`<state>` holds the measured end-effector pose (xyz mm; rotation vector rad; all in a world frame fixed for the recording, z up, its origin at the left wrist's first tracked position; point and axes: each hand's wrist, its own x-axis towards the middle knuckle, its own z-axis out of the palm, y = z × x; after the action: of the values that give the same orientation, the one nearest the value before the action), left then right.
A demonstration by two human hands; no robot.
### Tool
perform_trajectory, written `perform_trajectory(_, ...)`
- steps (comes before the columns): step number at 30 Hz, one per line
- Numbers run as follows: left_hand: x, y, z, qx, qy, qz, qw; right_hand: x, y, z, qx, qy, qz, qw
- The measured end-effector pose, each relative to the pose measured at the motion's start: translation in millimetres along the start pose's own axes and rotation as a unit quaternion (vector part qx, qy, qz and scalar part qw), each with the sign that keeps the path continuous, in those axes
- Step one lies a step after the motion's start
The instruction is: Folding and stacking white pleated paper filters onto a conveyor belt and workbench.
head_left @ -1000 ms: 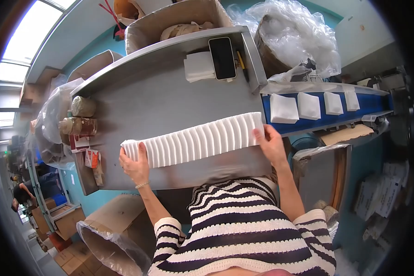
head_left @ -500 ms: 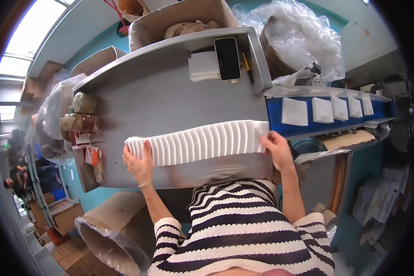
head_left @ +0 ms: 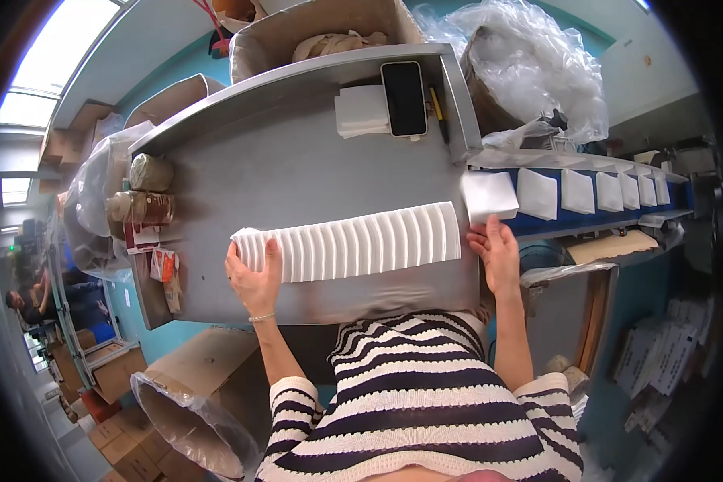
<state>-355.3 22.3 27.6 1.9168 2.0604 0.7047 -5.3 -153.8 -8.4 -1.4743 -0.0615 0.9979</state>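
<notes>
At left, a plastic-lined carton (head_left: 205,365) stands below the table (head_left: 241,185) bearing a jar (head_left: 150,173) and bottle (head_left: 149,208); the left hand (head_left: 253,281) clasps the left end of the pad row (head_left: 361,245). Behind, a box (head_left: 253,52) holds brown material (head_left: 337,46), and a phone (head_left: 404,98) overlaps white sheets (head_left: 360,111). The right hand (head_left: 494,253) touches a pad (head_left: 490,197) at the near end of the blue belt (head_left: 528,225), grip unclear, below a bin (head_left: 482,88) heaped with clear plastic (head_left: 538,72).

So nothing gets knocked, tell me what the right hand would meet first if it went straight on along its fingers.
The white square piece at the near end of the blue belt, most likely. The right hand is just at its lower edge, though whether it touches is unclear.
</notes>
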Motion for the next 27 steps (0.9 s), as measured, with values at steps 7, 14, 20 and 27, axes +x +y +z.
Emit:
perform_trajectory(7, -5, 7, 0, -0.022, 0.032, 0.048, 0.998, -4, 0, 10, -0.063, -0.095, 0.009, 0.994)
perform_trajectory(14, -10, 9, 4, -0.014, 0.007, 0.087, 0.996, -20, -6, 28, -0.222, -0.117, -0.051, 0.967)
perform_trajectory(20, -10, 15, 4, -0.025, 0.002, 0.080, 0.996, -2, -3, 0, 0.025, 0.018, 0.037, 0.999)
perform_trajectory(27, -13, 16, 8, -0.025, 0.001, 0.095, 0.995, -20, -2, 30, -0.237, -0.125, -0.076, 0.960)
